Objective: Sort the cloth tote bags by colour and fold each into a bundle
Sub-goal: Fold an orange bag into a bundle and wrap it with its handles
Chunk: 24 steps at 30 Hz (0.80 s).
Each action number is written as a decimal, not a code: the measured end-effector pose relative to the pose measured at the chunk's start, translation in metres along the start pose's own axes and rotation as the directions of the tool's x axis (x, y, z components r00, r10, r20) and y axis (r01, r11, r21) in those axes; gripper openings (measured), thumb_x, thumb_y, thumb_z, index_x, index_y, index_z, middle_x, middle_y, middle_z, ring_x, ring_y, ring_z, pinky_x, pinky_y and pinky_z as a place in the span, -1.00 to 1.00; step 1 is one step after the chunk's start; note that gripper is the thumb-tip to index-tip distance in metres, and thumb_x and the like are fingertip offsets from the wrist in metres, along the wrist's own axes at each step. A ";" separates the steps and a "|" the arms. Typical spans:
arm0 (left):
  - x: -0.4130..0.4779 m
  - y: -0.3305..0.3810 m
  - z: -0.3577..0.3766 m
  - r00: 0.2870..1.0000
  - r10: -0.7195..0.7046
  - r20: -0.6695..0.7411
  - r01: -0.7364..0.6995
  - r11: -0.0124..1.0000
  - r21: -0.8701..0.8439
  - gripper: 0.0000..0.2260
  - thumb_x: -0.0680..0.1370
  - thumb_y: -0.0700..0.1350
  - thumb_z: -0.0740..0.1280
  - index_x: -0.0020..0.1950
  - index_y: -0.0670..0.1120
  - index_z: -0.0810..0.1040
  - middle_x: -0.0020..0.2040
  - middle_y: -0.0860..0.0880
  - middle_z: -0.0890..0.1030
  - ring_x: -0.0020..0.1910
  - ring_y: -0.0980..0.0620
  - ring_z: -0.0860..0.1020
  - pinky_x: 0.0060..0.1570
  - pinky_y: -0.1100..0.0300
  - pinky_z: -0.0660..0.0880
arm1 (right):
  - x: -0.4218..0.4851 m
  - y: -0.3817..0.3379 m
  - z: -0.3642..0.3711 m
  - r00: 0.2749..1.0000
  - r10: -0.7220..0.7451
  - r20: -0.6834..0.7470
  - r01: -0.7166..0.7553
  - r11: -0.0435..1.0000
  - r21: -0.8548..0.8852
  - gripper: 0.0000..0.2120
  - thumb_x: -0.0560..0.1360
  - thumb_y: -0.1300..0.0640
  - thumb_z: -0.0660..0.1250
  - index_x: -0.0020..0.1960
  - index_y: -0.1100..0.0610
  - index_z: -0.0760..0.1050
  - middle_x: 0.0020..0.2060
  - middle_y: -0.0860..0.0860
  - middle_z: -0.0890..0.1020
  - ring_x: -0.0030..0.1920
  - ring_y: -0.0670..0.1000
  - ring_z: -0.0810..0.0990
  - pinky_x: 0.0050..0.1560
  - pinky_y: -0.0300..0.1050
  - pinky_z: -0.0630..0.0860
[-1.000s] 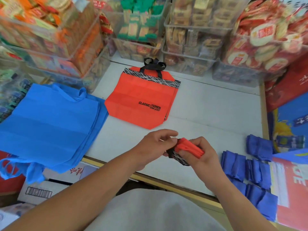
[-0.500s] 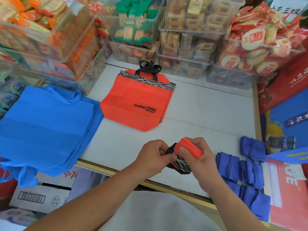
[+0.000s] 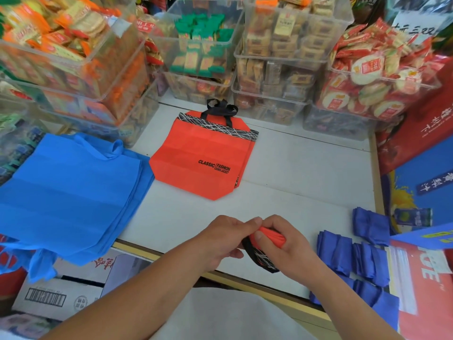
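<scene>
Left hand [image 3: 228, 239] and right hand [image 3: 288, 253] both grip a part-rolled orange tote [image 3: 272, 238] with curled fingers [image 3: 253, 221] over the near edge of the counter [image 3: 306, 173]. Blue bundles [image 3: 353, 256] lie finished at right; a flat orange bag [image 3: 198, 158] and the blue tote stack [image 3: 68, 192] await folding

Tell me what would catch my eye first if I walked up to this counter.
The bright orange tote bag lying flat in the middle of the counter, with a stack of blue tote bags to its left. Near the front edge, the left hand and right hand grip a folded orange bundle. Folded blue bundles sit at the right.
</scene>
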State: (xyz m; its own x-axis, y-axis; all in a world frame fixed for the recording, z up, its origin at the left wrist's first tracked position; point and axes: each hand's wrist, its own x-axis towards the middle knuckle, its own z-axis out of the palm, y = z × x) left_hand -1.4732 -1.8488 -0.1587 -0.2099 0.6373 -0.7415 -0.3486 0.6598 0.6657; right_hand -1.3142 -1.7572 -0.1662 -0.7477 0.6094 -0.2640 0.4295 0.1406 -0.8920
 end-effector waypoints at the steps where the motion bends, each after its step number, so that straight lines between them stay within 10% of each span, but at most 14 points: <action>1: 0.000 0.001 -0.002 0.999 -0.023 0.043 0.025 0.998 -0.050 -0.64 0.52 0.17 0.46 0.00 -0.14 0.65 -0.10 -0.06 0.71 -0.09 -0.01 0.64 -0.19 0.16 0.49 | -0.001 -0.001 0.001 1.000 0.010 -0.013 -0.009 0.999 0.040 -0.89 0.57 0.06 0.42 0.03 -0.14 0.55 -0.07 -0.12 0.63 -0.04 -0.04 0.63 -0.06 -0.16 0.58; 8: 0.003 0.003 -0.005 0.996 0.091 0.006 -0.091 0.995 -0.046 -0.84 0.56 -0.03 0.46 -0.12 -0.09 0.59 -0.17 -0.05 0.66 -0.13 0.01 0.59 -0.15 0.13 0.50 | -0.008 -0.007 0.012 0.988 0.027 -0.153 0.001 0.983 0.183 -0.81 0.52 0.18 0.49 0.03 -0.01 0.53 -0.12 -0.12 0.66 -0.07 -0.04 0.64 -0.05 -0.15 0.60; 20: -0.005 -0.009 0.015 0.866 0.494 -0.080 -0.357 0.721 0.594 -0.87 0.63 -0.03 0.30 -0.08 -0.03 0.47 -0.19 0.04 0.55 -0.25 0.12 0.47 -0.19 0.16 0.46 | -0.010 0.004 0.001 0.998 0.036 -0.044 -0.035 0.999 0.028 -0.76 0.53 0.11 0.48 0.00 -0.15 0.44 -0.13 -0.14 0.61 -0.14 -0.06 0.60 -0.13 -0.18 0.57; 24: -0.005 -0.008 0.009 0.835 0.532 -0.137 -0.357 0.714 0.603 -0.83 0.64 0.03 0.29 -0.06 -0.03 0.49 -0.20 0.05 0.56 -0.21 0.08 0.52 -0.16 0.10 0.51 | -0.014 0.004 0.006 0.965 0.195 -0.176 -0.140 0.949 0.283 -0.71 0.42 0.16 0.58 0.03 0.00 0.54 -0.09 -0.07 0.70 -0.05 -0.01 0.69 -0.02 -0.07 0.64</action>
State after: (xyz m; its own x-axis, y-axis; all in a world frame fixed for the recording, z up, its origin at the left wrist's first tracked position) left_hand -1.4613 -1.8534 -0.1593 -0.4858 0.8292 -0.2764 0.3764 0.4838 0.7901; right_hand -1.3048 -1.7694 -0.1682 -0.5485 0.7528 -0.3639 0.3690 -0.1726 -0.9133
